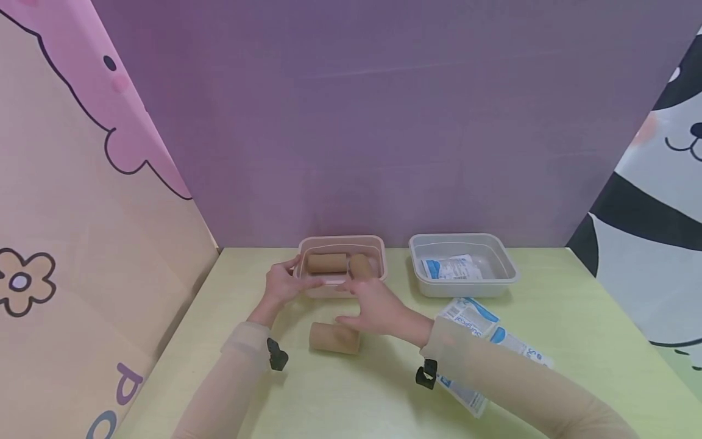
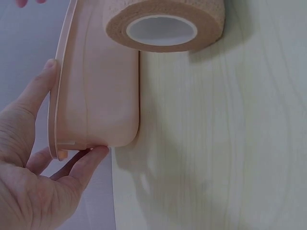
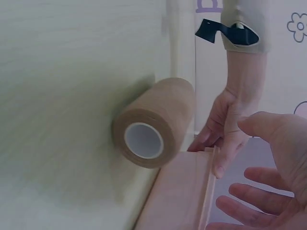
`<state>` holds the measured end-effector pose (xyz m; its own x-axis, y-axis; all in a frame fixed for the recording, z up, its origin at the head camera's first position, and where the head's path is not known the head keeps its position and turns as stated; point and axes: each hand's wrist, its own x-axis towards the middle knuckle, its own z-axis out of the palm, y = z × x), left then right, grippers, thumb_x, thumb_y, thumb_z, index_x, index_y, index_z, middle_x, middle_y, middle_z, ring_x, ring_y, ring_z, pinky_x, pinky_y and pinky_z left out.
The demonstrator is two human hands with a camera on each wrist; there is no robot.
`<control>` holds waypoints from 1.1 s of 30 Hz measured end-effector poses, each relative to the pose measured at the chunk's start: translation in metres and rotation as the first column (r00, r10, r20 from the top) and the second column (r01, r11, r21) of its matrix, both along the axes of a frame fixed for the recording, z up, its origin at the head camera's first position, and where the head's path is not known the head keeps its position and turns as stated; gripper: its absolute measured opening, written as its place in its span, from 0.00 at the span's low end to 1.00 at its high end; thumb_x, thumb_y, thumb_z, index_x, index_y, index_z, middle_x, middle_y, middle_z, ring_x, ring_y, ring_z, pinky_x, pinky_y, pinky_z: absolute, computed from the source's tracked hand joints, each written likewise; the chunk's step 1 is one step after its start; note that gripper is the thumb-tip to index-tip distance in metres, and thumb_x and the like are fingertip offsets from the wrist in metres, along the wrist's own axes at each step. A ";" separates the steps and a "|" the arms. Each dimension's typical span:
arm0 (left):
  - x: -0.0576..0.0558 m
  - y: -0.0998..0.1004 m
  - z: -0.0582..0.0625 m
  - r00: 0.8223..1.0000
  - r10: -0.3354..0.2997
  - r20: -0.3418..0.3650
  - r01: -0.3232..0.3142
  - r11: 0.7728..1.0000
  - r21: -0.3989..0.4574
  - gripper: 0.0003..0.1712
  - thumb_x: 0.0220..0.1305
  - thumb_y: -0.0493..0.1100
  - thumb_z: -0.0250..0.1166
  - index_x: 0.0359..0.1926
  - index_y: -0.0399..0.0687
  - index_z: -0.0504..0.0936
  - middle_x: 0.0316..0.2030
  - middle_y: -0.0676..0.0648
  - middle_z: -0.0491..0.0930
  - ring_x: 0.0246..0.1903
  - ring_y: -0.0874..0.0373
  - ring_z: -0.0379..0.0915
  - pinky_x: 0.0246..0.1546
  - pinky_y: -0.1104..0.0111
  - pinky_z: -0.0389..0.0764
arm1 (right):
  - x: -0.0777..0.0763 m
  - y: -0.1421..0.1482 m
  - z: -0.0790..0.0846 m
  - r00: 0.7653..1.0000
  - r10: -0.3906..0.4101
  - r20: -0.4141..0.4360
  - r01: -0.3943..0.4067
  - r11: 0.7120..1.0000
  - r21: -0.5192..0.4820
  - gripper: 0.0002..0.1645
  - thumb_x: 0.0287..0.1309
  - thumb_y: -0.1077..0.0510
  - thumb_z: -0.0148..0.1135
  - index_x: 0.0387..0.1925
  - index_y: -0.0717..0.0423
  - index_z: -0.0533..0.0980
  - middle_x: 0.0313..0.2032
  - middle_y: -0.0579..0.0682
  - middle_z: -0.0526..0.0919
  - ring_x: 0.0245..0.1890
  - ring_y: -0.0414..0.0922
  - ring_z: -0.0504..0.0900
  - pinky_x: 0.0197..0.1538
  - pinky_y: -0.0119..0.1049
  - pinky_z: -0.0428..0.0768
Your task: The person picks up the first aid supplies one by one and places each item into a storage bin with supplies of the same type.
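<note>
My left hand (image 1: pixel 282 281) holds the left end of a pink plastic tub (image 2: pixel 103 91), thumb on the rim and fingers against the end wall. Two tan bandage rolls (image 1: pixel 327 263) lie inside the tub. A third tan bandage roll with a white core (image 3: pixel 153 122) lies on its side on the table in front. My right hand (image 1: pixel 378 305) is over the space between that roll and the tub, its fingers spread and nothing in its grasp. In the right wrist view its fingers (image 3: pixel 259 196) appear near the tub's rim.
To the right stands a white plastic tub (image 1: pixel 499 286) with a white-and-blue packet (image 1: pixel 452 268) in it. Several similar packets (image 1: pixel 471 314) lie on the table, partly under my right forearm. A purple wall (image 1: pixel 384 122) rises behind both tubs.
</note>
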<state>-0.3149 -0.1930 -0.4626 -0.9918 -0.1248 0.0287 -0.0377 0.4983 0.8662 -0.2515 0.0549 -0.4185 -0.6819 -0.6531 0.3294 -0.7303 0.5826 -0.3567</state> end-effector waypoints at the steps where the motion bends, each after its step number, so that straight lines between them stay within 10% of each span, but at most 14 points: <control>1: 0.000 0.000 0.000 1.000 0.002 -0.001 -0.002 1.000 -0.002 0.58 0.45 0.54 0.89 0.76 0.44 0.73 0.53 0.32 0.88 0.39 0.56 0.80 0.30 0.72 0.77 | 0.000 0.000 -0.002 1.000 0.005 -0.001 -0.005 1.000 0.001 0.33 0.54 0.51 0.81 0.58 0.62 0.84 0.54 0.56 0.91 0.52 0.52 0.90 0.57 0.49 0.87; 33: 0.000 -0.001 0.001 1.000 0.006 0.014 -0.006 1.000 0.004 0.57 0.47 0.52 0.88 0.76 0.45 0.73 0.53 0.32 0.88 0.40 0.55 0.81 0.31 0.72 0.77 | 0.013 -0.010 -0.049 0.997 0.066 0.047 -0.070 0.994 0.087 0.33 0.50 0.52 0.83 0.56 0.63 0.84 0.50 0.54 0.92 0.50 0.50 0.90 0.58 0.43 0.86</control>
<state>-0.3146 -0.1939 -0.4620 -0.9913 -0.1312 0.0140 -0.0532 0.4945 0.8675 -0.2388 0.0447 -0.4679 -0.6477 -0.7235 0.2389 -0.7539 0.5632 -0.3383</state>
